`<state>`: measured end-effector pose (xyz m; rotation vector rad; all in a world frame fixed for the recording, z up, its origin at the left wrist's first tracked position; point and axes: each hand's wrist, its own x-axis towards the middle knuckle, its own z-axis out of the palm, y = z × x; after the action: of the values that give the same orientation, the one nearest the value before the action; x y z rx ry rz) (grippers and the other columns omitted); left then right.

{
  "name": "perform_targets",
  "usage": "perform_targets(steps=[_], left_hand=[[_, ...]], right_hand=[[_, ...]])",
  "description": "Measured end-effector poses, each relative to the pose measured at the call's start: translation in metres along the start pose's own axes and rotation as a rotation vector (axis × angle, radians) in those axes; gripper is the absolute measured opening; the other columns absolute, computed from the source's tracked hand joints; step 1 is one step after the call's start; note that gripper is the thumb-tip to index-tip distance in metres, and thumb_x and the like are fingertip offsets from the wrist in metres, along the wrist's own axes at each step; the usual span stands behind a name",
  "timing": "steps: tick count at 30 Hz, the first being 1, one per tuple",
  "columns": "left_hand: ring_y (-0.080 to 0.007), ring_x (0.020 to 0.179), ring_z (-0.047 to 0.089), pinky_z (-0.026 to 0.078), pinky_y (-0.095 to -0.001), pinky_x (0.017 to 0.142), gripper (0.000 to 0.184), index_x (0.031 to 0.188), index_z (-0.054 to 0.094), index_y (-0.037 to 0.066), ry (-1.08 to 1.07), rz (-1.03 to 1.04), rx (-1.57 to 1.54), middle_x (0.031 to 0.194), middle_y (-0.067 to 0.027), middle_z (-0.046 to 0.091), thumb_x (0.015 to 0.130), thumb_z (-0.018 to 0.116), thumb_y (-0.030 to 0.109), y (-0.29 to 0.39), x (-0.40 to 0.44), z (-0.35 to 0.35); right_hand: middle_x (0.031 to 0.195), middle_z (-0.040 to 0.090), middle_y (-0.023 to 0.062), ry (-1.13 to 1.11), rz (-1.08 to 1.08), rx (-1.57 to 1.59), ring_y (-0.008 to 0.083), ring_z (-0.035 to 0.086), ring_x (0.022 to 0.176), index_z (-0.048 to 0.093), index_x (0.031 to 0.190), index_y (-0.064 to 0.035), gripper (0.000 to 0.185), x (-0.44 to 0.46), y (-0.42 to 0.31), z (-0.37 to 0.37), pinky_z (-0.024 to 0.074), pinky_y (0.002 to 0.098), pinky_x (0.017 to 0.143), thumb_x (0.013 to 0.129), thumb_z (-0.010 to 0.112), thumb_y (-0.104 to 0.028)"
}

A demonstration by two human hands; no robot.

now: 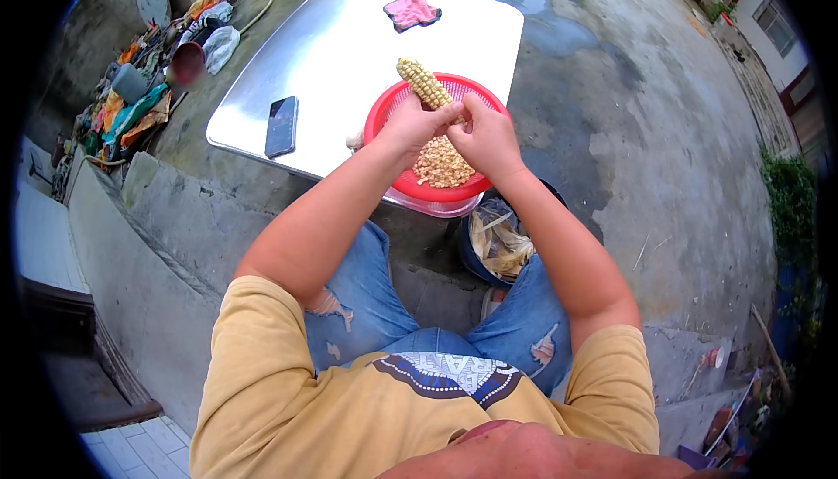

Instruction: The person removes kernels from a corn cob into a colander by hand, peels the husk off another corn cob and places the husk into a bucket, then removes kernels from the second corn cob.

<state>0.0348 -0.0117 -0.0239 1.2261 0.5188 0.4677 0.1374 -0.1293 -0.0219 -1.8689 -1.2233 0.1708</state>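
Both hands are on one corn cob, its upper end pointing away from me and to the left, still covered in pale yellow kernels. My left hand wraps the cob from the left side. My right hand presses its fingers at the cob's lower end, where the thumbs nearly meet. Below the hands is a red plastic colander with loose corn kernels heaped in its near part. A clear pinkish container edge shows beneath the colander.
The colander stands on a shiny metal table, at its near right corner. A smartphone and a pink cloth lie on the table. Under the right forearm, a dark bucket holds corn husks. Piled clutter lines the left wall.
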Motion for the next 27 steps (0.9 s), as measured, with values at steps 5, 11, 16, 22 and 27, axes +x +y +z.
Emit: perform_targets(steps=[5, 11, 16, 22, 27], left_hand=[[-0.0218, 0.103, 0.068, 0.059, -0.0359, 0.09, 0.043, 0.131, 0.047, -0.002, -0.007, -0.01, -0.016, 0.114, -0.0111, 0.064, 0.097, 0.07, 0.009, -0.003, 0.002, -0.002], [-0.0224, 0.104, 0.067, 0.058, -0.0373, 0.092, 0.041, 0.13, 0.048, -0.001, 0.013, -0.008, -0.028, 0.117, -0.0112, 0.063, 0.097, 0.07, 0.009, -0.002, 0.0, 0.0], [-0.0227, 0.103, 0.067, 0.058, -0.0393, 0.093, 0.038, 0.129, 0.05, 0.0, 0.007, -0.01, -0.07, 0.117, -0.011, 0.062, 0.098, 0.069, 0.011, 0.0, 0.001, -0.002], [-0.0228, 0.102, 0.068, 0.058, -0.0383, 0.095, 0.024, 0.117, 0.058, 0.001, -0.031, -0.089, -0.227, 0.109, -0.0103, 0.066, 0.099, 0.067, 0.014, 0.009, 0.01, -0.019], [-0.0223, 0.106, 0.067, 0.057, -0.0378, 0.098, 0.025, 0.12, 0.058, 0.0, -0.111, -0.104, -0.25, 0.113, -0.0119, 0.065, 0.1, 0.065, 0.014, 0.016, 0.002, -0.014]], right_hand=[[0.077, 0.066, 0.0211, 0.052, -0.023, -0.014, 0.0407, 0.067, 0.075, 0.059, 0.091, -0.0027, 0.016, 0.0, 0.001, 0.005, 0.0522, 0.0485, 0.067, 0.084, 0.064, -0.015], [0.076, 0.065, 0.0221, 0.097, -0.042, -0.048, 0.041, 0.066, 0.074, 0.058, 0.088, -0.0028, 0.012, 0.001, 0.006, 0.01, 0.0518, 0.0492, 0.066, 0.085, 0.063, -0.014], [0.074, 0.064, 0.0177, 0.074, -0.009, -0.005, 0.0328, 0.064, 0.069, 0.061, 0.089, -0.0027, 0.013, 0.002, 0.016, 0.008, 0.0506, 0.0431, 0.064, 0.088, 0.062, -0.015], [0.075, 0.061, 0.0015, -0.001, 0.071, 0.282, 0.0093, 0.054, 0.067, 0.069, 0.1, -0.0032, 0.017, 0.008, 0.028, -0.002, 0.0453, 0.0295, 0.063, 0.099, 0.058, -0.016], [0.077, 0.06, 0.0004, -0.107, 0.237, 0.47, 0.0085, 0.055, 0.065, 0.062, 0.103, -0.0038, 0.023, 0.009, 0.02, -0.012, 0.0458, 0.0245, 0.057, 0.103, 0.06, -0.027]])
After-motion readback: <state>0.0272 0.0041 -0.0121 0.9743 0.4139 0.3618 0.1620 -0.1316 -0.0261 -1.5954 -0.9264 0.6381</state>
